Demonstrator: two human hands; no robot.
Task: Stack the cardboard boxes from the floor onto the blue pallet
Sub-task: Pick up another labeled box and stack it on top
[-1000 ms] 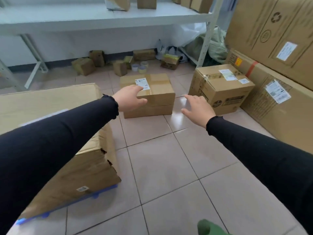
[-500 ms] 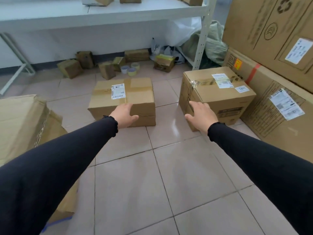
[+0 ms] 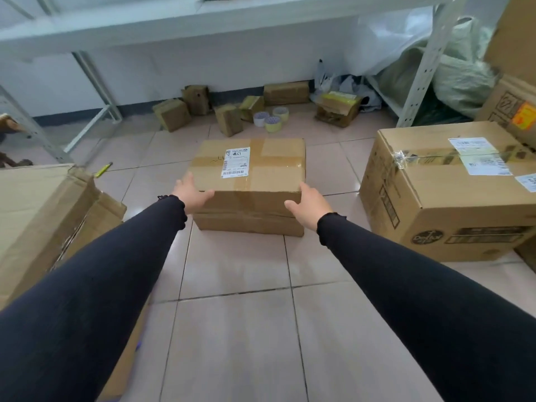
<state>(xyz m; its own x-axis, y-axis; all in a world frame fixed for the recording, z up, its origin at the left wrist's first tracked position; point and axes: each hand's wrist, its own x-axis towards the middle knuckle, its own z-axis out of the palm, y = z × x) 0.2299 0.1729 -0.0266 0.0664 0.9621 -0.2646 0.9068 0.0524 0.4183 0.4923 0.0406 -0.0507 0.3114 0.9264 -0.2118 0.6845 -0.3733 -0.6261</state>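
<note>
- Two hands frame the taped cardboard box point(image 3: 250, 181) at frame centre, which sits flat on the tiled floor point(image 3: 237, 338): the left hand point(image 3: 193, 194) rests against its near left corner, the right hand point(image 3: 311, 206) against its near right corner, fingers spread apart on both and not clamped round it.
- One larger printed carton point(image 3: 446, 195) stands at the right edge, well apart from the central box, with clear tape and white labels on top.
- One big torn carton point(image 3: 37, 216) fills the left edge; a thin sliver of blue shows beneath it, low in the frame.
- Three tape rolls point(image 3: 271, 118) lie near the wall, among roughly six small brown parcels.
- Crumpled plastic bags point(image 3: 452, 68) bulge at upper right behind a white metal shelf post point(image 3: 422, 65).
- A white barcode label point(image 3: 235, 162) sits on the central box's top.
- Both sleeves are black and ribbed-looking, frilled at the cuffs.
</note>
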